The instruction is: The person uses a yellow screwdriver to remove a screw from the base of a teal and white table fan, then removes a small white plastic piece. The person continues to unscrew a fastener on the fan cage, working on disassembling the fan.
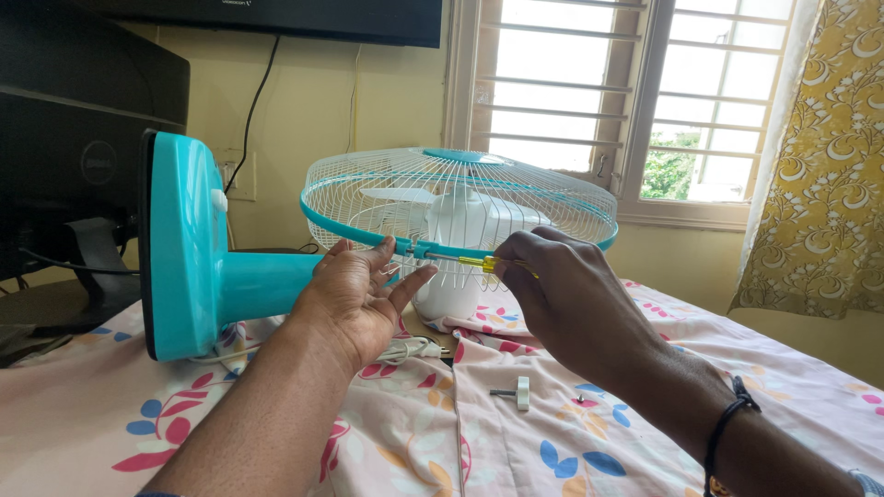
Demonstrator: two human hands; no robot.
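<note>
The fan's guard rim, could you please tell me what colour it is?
Turquoise, seen in the head view: the rim circles a white wire guard.

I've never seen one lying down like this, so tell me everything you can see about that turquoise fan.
The fan lies on its side on a floral bedsheet. Its white wire cage has a turquoise rim band and hub cap; white blades and a white motor housing show through the wires. A turquoise stem joins a flat, plastic-looking turquoise base, which stands on edge. The left hand steadies the rim, while the right hand holds a yellow-handled screwdriver against the band.
</note>
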